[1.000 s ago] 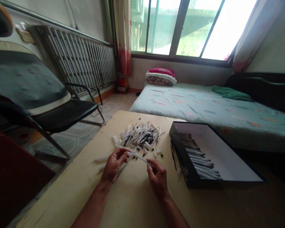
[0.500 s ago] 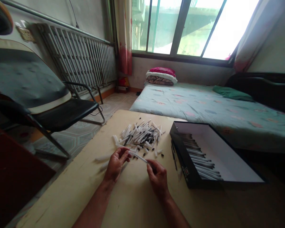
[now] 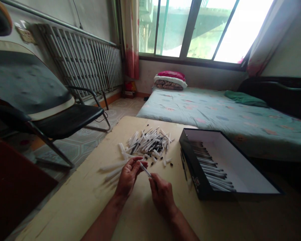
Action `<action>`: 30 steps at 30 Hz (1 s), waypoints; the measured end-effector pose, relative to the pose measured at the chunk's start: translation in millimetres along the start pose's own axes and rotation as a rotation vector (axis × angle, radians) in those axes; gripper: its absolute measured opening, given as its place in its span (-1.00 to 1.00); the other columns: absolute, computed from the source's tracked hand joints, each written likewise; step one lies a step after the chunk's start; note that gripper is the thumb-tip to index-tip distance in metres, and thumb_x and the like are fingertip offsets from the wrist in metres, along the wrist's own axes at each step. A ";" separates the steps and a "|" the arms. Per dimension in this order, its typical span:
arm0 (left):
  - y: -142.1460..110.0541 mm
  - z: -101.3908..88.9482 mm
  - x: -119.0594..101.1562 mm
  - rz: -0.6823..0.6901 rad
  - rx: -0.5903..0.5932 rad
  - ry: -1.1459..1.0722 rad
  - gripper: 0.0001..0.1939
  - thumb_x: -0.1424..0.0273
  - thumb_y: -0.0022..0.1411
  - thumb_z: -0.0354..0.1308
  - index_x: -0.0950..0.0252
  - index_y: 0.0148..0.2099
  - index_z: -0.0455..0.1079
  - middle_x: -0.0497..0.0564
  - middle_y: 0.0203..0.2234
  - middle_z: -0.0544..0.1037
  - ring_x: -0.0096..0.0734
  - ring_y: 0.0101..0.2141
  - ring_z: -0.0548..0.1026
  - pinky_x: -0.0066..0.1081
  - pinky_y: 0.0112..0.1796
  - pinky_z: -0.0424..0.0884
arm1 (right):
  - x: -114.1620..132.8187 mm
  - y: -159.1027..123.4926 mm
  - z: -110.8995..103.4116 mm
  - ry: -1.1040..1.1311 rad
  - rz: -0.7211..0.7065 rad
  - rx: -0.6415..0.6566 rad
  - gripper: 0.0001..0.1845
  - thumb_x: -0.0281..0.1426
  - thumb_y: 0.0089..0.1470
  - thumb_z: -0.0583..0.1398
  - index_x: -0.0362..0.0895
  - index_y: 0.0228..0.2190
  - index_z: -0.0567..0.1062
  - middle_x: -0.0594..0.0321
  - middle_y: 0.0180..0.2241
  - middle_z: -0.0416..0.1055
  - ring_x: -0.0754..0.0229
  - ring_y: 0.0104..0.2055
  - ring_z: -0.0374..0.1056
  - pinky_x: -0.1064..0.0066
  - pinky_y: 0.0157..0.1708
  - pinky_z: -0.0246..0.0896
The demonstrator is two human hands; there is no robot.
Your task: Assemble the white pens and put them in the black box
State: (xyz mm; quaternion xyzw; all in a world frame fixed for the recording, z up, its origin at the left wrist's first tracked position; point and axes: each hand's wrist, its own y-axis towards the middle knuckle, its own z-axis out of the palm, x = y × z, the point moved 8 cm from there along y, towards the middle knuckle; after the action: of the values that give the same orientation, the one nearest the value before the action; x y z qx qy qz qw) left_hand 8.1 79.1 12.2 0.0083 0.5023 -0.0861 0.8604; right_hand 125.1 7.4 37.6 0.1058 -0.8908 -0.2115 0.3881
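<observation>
Between my two hands is a slim whitish pen [image 3: 145, 169], slanting down to the right. My left hand [image 3: 127, 175] pinches its upper left end with thumb and fingers. My right hand [image 3: 162, 192] is closed round the lower right end, so that tip is hidden. Just beyond my hands lies a heap of white pen barrels [image 3: 150, 140] mixed with dark pieces. Small black caps [image 3: 171, 164] are scattered at the heap's near edge. Several longer white tubes [image 3: 112, 166] lie left of my left hand.
An open black box [image 3: 198, 174] with a pale inside stands at the right, holding a row of pens [image 3: 215, 170]. Thin dark sticks [image 3: 183, 164] lie along its left side. Beyond the table [image 3: 72, 201] are a bed [image 3: 198, 103] and a black chair [image 3: 65, 120].
My hands have come closer together, the left moving right and the right moving left. Less of the pen shows between them, and it slants more steeply.
</observation>
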 end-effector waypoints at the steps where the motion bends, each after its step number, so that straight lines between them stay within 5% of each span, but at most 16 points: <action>1: -0.5 1.5 1.6 0.000 -0.003 -0.007 -0.72 0.32 0.05 0.21 0.31 -0.18 0.33 0.03 -0.42 0.58 -0.37 -0.32 0.53 -0.32 -0.14 0.38 | 0.5 -0.5 0.6 -0.025 -0.001 0.007 -0.76 -0.41 0.19 -0.04 -0.13 -0.30 0.42 0.22 -0.49 0.44 0.23 -0.45 0.38 0.53 -0.43 0.10; 7: -2.7 6.4 6.9 0.031 0.000 -0.011 -0.74 0.28 0.09 0.17 0.30 -0.18 0.34 0.01 -0.46 0.57 -0.37 -0.39 0.53 -0.28 -0.18 0.41 | -1.1 -2.9 5.5 -0.032 0.040 0.013 -0.74 -0.41 0.19 -0.04 -0.13 -0.41 0.40 0.22 -0.54 0.42 0.24 -0.49 0.37 0.53 -0.46 0.06; 16: -6.3 8.9 3.7 0.064 0.004 0.029 -0.78 0.29 0.12 0.13 0.30 -0.20 0.33 -0.02 -0.48 0.56 -0.38 -0.40 0.53 -0.33 -0.23 0.40 | -3.4 -0.5 5.8 0.267 0.256 0.053 -0.66 -0.32 0.17 -0.02 -0.18 -0.49 0.44 0.26 -0.55 0.37 0.29 -0.49 0.27 0.54 -0.47 0.03; 26: -8.1 11.9 4.8 0.080 0.018 0.032 -0.81 0.30 0.17 0.09 0.28 -0.18 0.31 -0.04 -0.47 0.55 -0.40 -0.39 0.53 -0.34 -0.23 0.41 | -25.2 -13.8 33.8 0.795 0.637 0.105 -0.58 -0.10 0.07 0.05 -0.20 -0.48 0.45 0.52 -0.77 -0.09 0.42 -0.73 -0.19 0.56 -0.71 -0.26; 30: -7.7 8.8 7.5 0.061 0.003 0.073 -0.65 0.26 0.17 0.08 0.31 -0.02 0.26 0.02 -0.43 0.57 -0.34 -0.35 0.54 -0.26 -0.19 0.41 | -22.0 -4.8 24.2 0.720 0.547 0.101 -0.59 -0.12 0.06 0.07 -0.21 -0.50 0.47 0.49 -0.74 -0.05 0.41 -0.69 -0.14 0.55 -0.68 -0.22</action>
State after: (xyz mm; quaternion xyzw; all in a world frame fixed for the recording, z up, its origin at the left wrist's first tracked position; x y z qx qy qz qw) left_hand 18.1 69.6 10.6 0.0282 0.5329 -0.0604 0.8436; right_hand 122.3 18.1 6.5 -0.0477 -0.7036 -0.0074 0.7090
